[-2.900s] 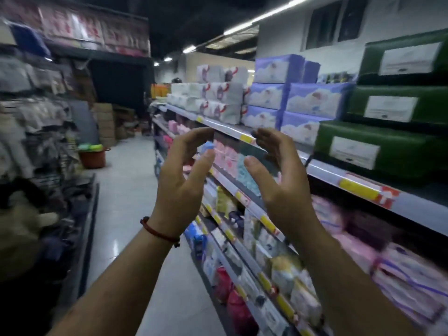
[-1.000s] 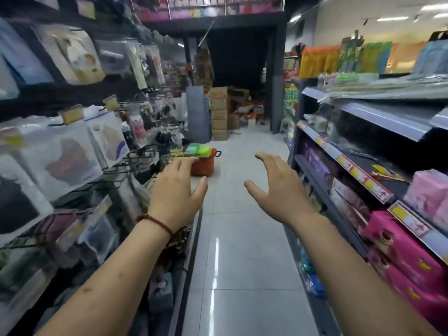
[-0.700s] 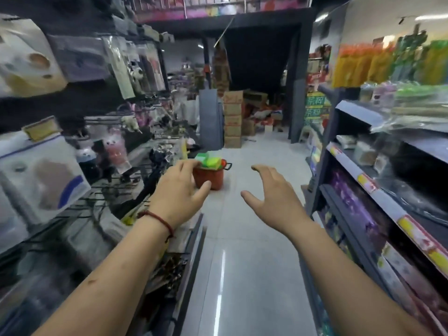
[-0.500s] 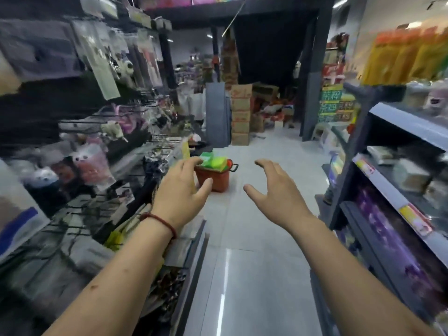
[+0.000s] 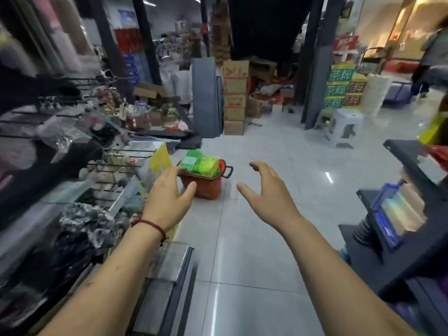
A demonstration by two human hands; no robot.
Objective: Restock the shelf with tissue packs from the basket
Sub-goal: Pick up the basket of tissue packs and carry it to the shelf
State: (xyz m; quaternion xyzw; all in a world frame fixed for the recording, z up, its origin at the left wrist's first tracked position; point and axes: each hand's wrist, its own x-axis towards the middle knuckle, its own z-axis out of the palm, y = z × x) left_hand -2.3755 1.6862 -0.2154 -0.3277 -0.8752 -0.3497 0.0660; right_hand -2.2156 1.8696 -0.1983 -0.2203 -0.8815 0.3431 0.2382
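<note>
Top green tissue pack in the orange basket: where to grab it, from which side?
Probably from above, pinching across its two long sides. The tissue pack sits topmost, above the rim of the basket, so its sides are bare, while the basket wall blocks a low approach.

Tissue packs (image 5: 200,164) sit in the basket (image 5: 203,185) on the floor (image 5: 254,238), ahead between shelf racks (image 5: 412,251).
</note>
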